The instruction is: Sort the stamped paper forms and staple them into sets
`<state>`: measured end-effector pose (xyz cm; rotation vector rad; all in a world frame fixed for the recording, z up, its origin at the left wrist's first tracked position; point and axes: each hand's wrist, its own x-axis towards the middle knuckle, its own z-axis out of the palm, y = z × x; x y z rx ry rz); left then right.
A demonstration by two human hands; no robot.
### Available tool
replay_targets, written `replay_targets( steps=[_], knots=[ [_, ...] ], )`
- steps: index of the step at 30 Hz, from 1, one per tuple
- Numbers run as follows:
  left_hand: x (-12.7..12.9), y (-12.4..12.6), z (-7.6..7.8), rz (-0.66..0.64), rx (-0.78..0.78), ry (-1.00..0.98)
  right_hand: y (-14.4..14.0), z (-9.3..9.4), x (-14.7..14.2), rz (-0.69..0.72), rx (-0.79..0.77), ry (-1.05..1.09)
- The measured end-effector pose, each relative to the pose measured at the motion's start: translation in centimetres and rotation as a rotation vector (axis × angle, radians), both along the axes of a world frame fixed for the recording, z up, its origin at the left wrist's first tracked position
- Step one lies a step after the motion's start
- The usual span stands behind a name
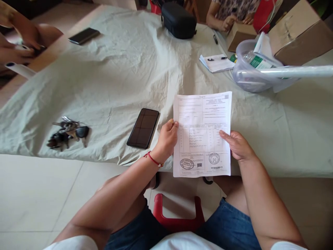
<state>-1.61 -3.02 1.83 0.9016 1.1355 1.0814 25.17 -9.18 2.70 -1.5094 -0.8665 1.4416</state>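
Between my two hands is a white printed document [192, 119] with a table of text and dark round stamps near its bottom. My left hand [168, 137] grips its left edge, thumb and fingers closed, with a red bracelet on the wrist. On the right edge my right hand [238, 144] pinches the paper, thumb on the front and the other fingers partly hidden behind. The sheet is held up over the table's near edge. Just left of my left hand lies a dark smartphone [143, 128], and farther left a bunch of keys [70, 132].
A pale cloth covers the table [125, 69]. Toward the back are a black case [179, 21], another phone [83, 36], a notepad [221, 65], a plastic basket [247, 81] and a cardboard box [304, 34]. Other people's hands show at left and far right. A red stool [179, 222] is under me.
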Motion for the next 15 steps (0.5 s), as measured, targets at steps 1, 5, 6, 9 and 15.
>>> replay_targets(
  steps=[1,5,6,9,15],
  knots=[
    [0.1,-0.1,0.0,-0.011,-0.03,0.008,0.2,-0.1,0.2,-0.015,0.026,0.006],
    [0.8,-1.1,0.3,-0.118,-0.162,-0.057,1.2,-0.3,1.2,-0.183,0.162,0.004],
    [1.1,-1.3,0.5,-0.14,-0.186,-0.077,1.5,-0.4,1.4,-0.225,0.167,0.001],
    [1.7,-1.8,1.1,-0.165,-0.28,-0.105,1.9,-0.4,1.8,-0.295,0.145,-0.001],
    [1.3,-0.8,1.7,-0.143,-0.253,-0.058,1.4,-0.3,2.2,-0.246,0.062,-0.014]
  ],
)
